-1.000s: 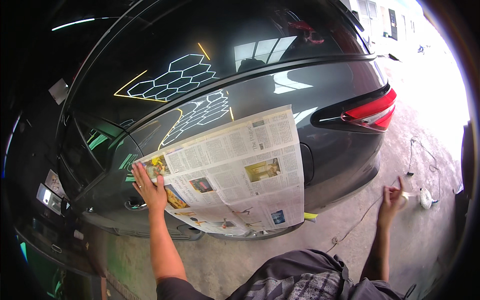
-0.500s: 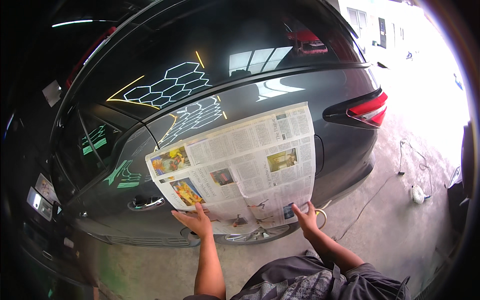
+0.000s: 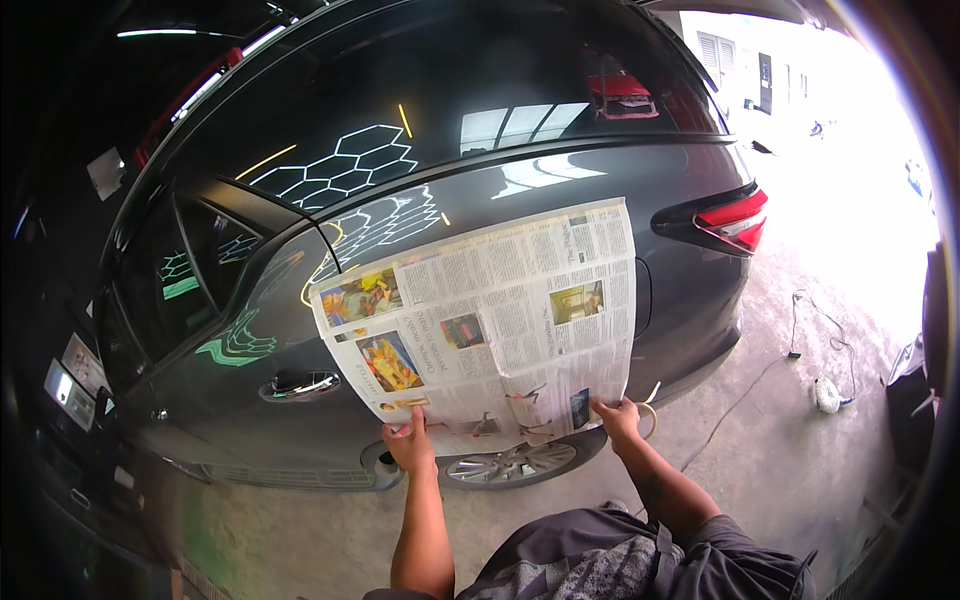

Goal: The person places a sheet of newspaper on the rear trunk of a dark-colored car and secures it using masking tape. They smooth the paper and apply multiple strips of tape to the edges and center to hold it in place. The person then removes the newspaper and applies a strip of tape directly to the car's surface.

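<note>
A sheet of newspaper [image 3: 518, 335] with printed columns and colour photos lies against the rear side panel of a dark grey car [image 3: 690, 290]. A pale strip runs along its upper edge, below the window. My left hand [image 3: 410, 447] is closed on the lower left edge, thumb in front and the other fingers partly hidden. At the lower right corner, my right hand [image 3: 622, 424] pinches the sheet with its thumb on the printed face. A cream roll of tape [image 3: 651, 418] hangs beside this hand, its far part hidden by the fingers.
A door handle [image 3: 300, 386] lies left of the sheet, and the rear wheel [image 3: 515, 465] shows below it. The red tail light [image 3: 732, 220] is at right. A cable [image 3: 745, 395] and a white corded device [image 3: 827, 396] lie on the concrete floor.
My left hand has gone from spread fingers to a grip on the sheet's edge. My right hand's fingers have closed at the corner. The lower part of the sheet has shifted slightly.
</note>
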Available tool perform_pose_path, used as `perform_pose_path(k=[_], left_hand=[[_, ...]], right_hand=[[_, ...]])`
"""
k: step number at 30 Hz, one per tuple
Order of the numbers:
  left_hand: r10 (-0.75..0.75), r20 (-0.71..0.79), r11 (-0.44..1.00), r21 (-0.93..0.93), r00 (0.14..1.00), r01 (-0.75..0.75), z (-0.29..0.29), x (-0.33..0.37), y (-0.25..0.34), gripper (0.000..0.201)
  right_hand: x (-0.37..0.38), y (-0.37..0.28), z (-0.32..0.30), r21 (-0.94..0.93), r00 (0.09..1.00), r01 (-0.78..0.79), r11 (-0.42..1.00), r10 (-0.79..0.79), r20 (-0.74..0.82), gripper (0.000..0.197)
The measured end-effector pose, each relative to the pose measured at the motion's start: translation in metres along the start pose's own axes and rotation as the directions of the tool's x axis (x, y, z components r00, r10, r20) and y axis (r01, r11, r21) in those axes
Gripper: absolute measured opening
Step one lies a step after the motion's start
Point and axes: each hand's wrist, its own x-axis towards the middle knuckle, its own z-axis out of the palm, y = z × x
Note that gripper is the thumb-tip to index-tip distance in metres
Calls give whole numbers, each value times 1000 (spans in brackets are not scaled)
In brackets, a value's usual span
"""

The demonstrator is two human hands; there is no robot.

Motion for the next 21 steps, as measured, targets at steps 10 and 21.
perform_pose_path(k=[10,21], left_hand=[[-172,-91,978,-132,981,159,-92,59,-159,50],[7,706,995,-78,709,68,-12,-19,-49,51]], right_hand=[[-97,-75,-133,96,718,70,993,-117,686,63],[-120,-251,-150,633,586,418,652,-726,361,58]])
